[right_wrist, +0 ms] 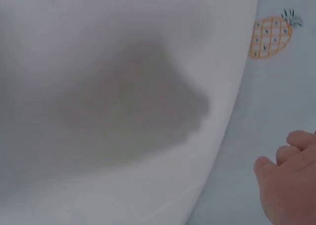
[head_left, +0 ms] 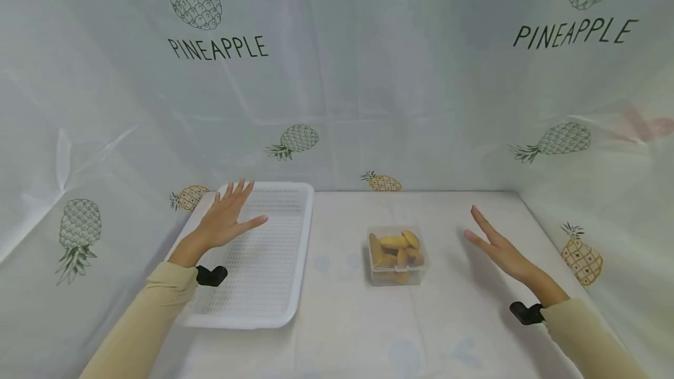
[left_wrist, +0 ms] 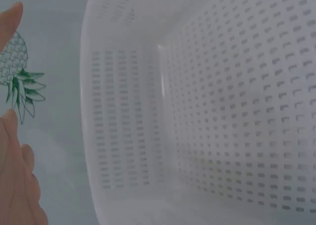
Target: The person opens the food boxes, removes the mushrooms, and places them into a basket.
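My left hand [head_left: 223, 219] hovers over the white plastic basket [head_left: 302, 262], fingers spread and nothing in them. In the left wrist view, the basket's perforated wall [left_wrist: 123, 121] fills much of the frame, with the hand [left_wrist: 17, 170] at the left edge. Over the right side of the table, my right hand [head_left: 502, 250] is held out empty, its fingers straight; its shadow falls on the cloth. Between the hands stands a clear plastic box [head_left: 397, 278] with several yellow-brown, rounded pieces [head_left: 395, 243] inside. Neither hand touches the box.
A white cloth [head_left: 337, 332] with faint prints covers the table. Pale curtains [head_left: 395, 75] printed with pineapples hang behind it and along both sides. Each wrist wears a small black camera mount [head_left: 212, 276].
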{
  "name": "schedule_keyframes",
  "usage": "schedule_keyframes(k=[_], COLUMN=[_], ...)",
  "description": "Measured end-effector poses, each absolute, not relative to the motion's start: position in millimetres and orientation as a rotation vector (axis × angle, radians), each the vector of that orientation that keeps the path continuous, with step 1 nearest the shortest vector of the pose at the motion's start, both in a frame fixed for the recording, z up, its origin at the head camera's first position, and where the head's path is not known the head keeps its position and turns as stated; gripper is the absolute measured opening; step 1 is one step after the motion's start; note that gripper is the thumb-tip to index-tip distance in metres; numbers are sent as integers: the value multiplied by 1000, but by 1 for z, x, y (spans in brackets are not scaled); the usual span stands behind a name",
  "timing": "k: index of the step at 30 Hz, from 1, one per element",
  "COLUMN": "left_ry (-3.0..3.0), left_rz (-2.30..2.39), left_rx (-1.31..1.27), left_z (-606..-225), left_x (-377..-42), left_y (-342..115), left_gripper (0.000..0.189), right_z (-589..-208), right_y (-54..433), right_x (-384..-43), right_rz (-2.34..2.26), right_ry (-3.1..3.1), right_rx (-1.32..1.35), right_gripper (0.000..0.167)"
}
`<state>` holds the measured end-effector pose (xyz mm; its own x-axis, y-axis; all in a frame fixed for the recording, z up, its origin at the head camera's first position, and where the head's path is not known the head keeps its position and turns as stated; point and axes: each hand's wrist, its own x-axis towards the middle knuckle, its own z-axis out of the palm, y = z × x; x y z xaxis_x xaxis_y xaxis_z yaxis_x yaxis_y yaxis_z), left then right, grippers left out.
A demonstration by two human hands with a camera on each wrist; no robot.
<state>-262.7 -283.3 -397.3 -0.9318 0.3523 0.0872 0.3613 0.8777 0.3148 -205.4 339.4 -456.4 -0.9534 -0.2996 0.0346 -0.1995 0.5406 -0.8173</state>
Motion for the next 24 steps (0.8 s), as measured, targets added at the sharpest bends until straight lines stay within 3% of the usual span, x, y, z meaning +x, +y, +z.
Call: schedule_keyframes(k=[6, 15, 24], left_ry=[-2981, -2923, -2907], left_rz=[-480, -453, -440], left_rx=[-704, -913, -1144], left_z=[-387, -372, -368], left_x=[-263, -264, -263], left_y=[-257, -217, -173], left_gripper=[97, 96, 97], right_z=[-466, -479, -495], right_y=[324, 293, 266], right_x=[-194, -187, -184], right_rz=[-1494, -1519, -1636], right_ry=[2553, 2455, 2414], right_rx=[-535, -586, -613], right_gripper=[79, 107, 115])
